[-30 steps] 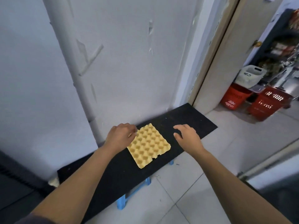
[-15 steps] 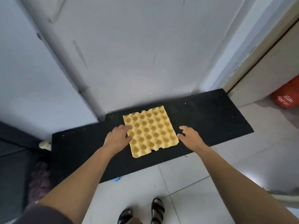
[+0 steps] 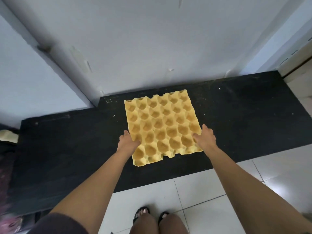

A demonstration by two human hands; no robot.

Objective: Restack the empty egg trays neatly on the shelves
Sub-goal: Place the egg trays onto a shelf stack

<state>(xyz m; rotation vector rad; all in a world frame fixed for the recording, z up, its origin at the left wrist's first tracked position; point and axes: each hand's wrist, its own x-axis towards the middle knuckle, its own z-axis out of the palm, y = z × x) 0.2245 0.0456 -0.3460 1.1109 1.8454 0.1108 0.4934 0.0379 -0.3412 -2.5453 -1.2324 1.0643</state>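
Note:
A single yellow pulp egg tray [image 3: 162, 125] lies flat, cups up, on a low black shelf board [image 3: 244, 119] against the grey wall. My left hand [image 3: 128, 141] grips the tray's left edge near the front, thumb on top. At the right edge near the front, my right hand [image 3: 205, 138] holds the tray, thumb on the cups and fingers along the side. The tray's back edge sits close to the wall.
A grey pipe [image 3: 42, 48] runs down the wall at the left. White floor tiles [image 3: 202, 191] lie in front of the board, with sandalled feet [image 3: 143, 215] and knees below. A pale object [image 3: 8, 135] sits at the board's far left end.
My right hand has moved onto the tray's right edge. The tray now lies squarer to the wall, and my view has dropped closer over it.

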